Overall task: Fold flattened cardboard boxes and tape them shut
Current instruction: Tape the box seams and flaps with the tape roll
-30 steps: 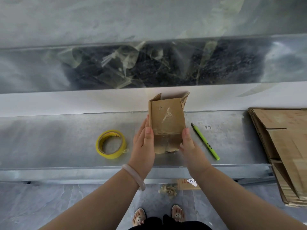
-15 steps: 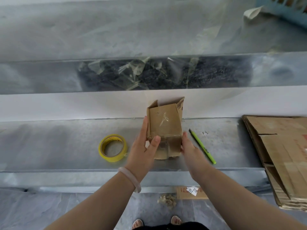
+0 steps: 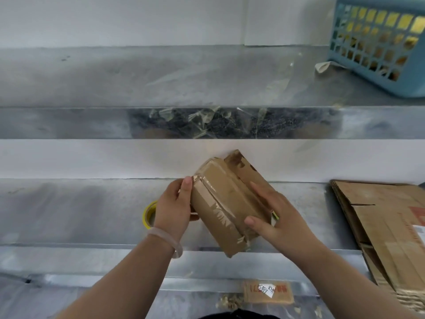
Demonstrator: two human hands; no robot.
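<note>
— Item, location?
— Small cardboard box, clear tape down the middle seam. Held between both grips, tilted, seemingly lifted off the counter.

— State of grips?
— Left grip: closed round the box's left edge, thumb on top at the far corner, fingers curled behind. Right grip: spread over the right side, thumb pressed on the near face, fingers laid along a loose flap.

— Handling?
— Judged light, since managed on thumbs and fingertips. Card stiff but thin, likely to dent under a hard squeeze. Tape glossy, probably slick, wrinkled and torn at the near end. Best taken by opposite edges, on bare card, off the seam. Loose flap under the right grip not to be trusted as a hold.

— Surface?
— Dull galvanised metal, smooth; likely to let a light box slide.

— Surroundings?
— Yellow tape roll, half hidden behind the left grip. Flattened cardboard stack, well right of the right grip. Metal shelf above and beyond both grips, clear tape scraps stuck along its front edge. Blue plastic basket on that shelf, far up and right of the right grip. Labelled cardboard scrap on the floor, below the right grip.
</note>
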